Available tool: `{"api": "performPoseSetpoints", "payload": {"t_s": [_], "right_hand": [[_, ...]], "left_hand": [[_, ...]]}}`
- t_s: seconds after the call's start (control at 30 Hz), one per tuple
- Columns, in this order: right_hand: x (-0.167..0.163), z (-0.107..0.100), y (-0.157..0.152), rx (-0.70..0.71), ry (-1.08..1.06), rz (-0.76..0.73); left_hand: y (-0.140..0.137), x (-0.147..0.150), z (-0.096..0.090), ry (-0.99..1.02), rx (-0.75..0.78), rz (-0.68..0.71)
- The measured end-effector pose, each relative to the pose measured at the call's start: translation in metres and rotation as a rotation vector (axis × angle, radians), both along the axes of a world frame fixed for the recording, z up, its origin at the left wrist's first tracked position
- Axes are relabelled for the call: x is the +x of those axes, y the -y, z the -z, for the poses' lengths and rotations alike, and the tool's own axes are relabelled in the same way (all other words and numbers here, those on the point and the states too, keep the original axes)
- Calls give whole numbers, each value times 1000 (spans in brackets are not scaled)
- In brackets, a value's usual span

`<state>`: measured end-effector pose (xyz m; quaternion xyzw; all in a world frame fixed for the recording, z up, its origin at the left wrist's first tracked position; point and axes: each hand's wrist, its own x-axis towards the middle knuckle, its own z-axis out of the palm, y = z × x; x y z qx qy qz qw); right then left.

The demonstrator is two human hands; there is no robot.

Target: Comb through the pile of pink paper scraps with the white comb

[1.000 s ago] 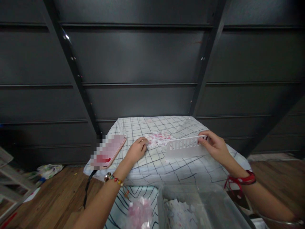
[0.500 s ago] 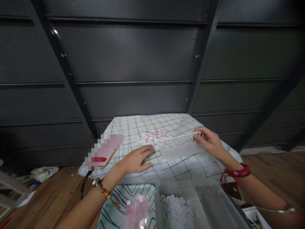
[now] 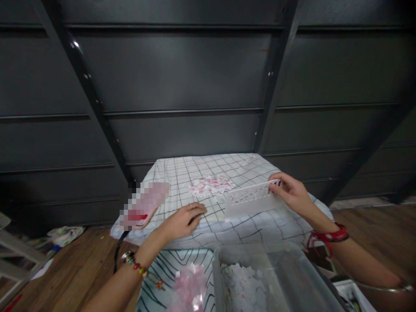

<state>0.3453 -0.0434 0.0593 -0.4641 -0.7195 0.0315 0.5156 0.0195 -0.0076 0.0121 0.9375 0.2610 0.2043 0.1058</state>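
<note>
On cloth (image 3: 247,167), half-curled empty left hand (image 3: 183,220) drawn back from paper scraps (image 3: 212,185); right hand (image 3: 290,193) still pinching white panel (image 3: 248,206)

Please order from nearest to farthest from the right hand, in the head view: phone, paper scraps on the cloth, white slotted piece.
1. White slotted piece: in the right hand.
2. Paper scraps: to its left.
3. Phone: farthest left, on the cloth.
</note>
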Motion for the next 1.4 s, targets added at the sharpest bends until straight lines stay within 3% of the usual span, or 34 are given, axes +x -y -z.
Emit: {"api": "performPoseSetpoints", "payload": {"t_s": [0.17, 0.4, 0.63, 1.13, 1.4], "right_hand": [[1, -4, 0, 25, -36, 6], [-17, -4, -12, 174, 68, 178], [-41, -5, -19, 177, 202, 102], [4, -16, 18, 1, 96, 17], [9, -10, -2, 141, 72, 180]], "left_hand": [[1, 0, -1, 9, -1, -2], [-3, -1, 2, 67, -46, -28], [-4, -2, 0, 125, -78, -17], [0, 1, 0, 60, -35, -10], [-9, 7, -14, -64, -47, 26]]}}
